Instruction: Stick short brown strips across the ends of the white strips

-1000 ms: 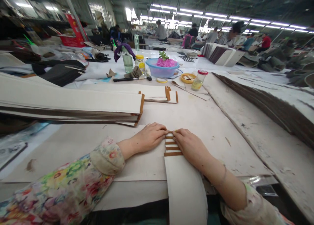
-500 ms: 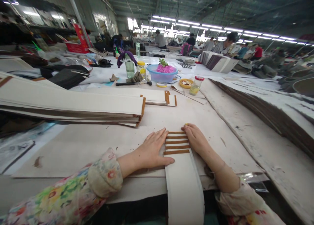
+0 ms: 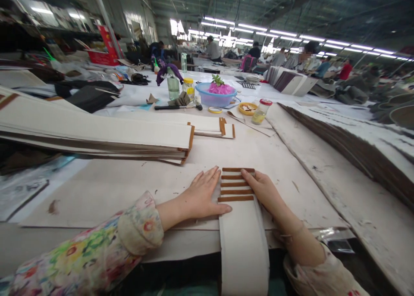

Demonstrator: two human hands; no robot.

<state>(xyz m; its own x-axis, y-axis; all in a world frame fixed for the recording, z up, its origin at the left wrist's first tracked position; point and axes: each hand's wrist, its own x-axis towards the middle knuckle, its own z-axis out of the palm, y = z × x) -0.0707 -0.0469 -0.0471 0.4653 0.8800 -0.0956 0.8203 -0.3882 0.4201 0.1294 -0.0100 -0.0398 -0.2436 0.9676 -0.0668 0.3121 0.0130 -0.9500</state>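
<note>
A fanned stack of white strips with brown end bands (image 3: 236,185) lies on the table in front of me and hangs over the near edge. My left hand (image 3: 202,195) lies flat against the stack's left side, fingers stretched out and the thumb across the nearest strip. On the stack's right side rests my right hand (image 3: 262,189), its fingers extended along the brown ends. Neither hand grips anything.
A tall pile of long white strips (image 3: 97,134) lies to the left, a smaller pile (image 3: 210,126) behind. Dark-edged sheets (image 3: 349,141) run along the right. Bottles (image 3: 173,87), a blue bowl (image 3: 215,98), a brush (image 3: 177,107) and a small jar (image 3: 260,111) stand further back. People work at distant tables.
Both hands slid apart from the top of the brown ends to the stack's two sides. The brown bands, covered before, now show in full.
</note>
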